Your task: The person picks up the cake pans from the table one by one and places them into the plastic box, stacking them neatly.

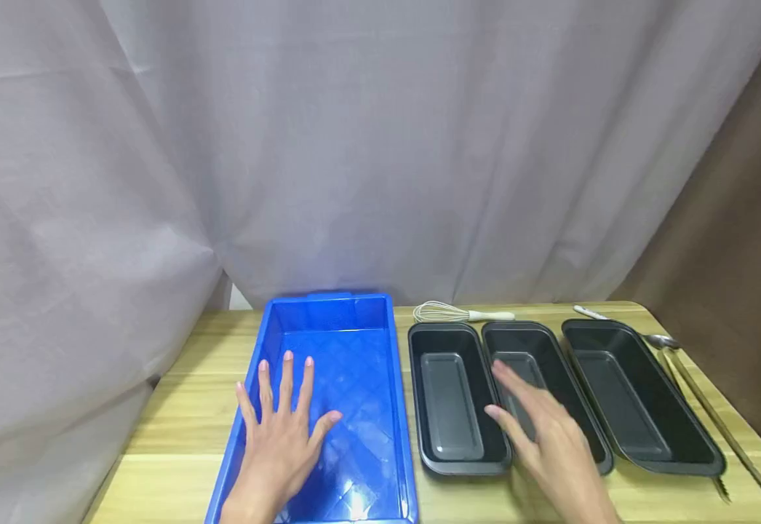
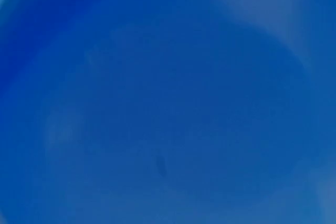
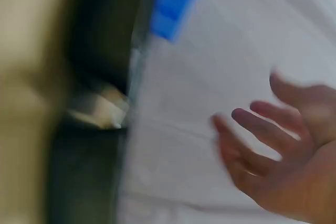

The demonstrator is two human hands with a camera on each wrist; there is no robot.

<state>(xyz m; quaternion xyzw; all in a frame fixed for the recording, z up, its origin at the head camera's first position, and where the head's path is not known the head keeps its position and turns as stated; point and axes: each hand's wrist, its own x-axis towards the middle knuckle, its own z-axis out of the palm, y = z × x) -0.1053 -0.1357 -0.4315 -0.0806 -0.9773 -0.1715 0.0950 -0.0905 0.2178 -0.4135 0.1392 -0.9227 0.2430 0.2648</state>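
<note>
My left hand [image 1: 279,447] is spread flat with its fingers apart over the blue tray [image 1: 401,407], palm down, holding nothing. Blurred blue fills the left wrist view. My right hand [image 1: 551,437] hovers over the middle black loaf pan [image 1: 567,386], its fingers loosely extended and nothing between them. It hides part of that pan. To its left is another black loaf pan [image 1: 451,407], lying beside the tray. In the right wrist view the right hand [image 3: 283,156] shows relaxed, slightly bent fingers.
A third loaf pan [image 1: 629,407] sits at the right, angled outward. A whisk [image 1: 462,314] with a pale handle lies behind the pans. Long metal utensils, including a spoon [image 1: 662,340], lie along the table's right side. Grey curtain [image 1: 380,160] hangs behind the wooden table [image 1: 171,429].
</note>
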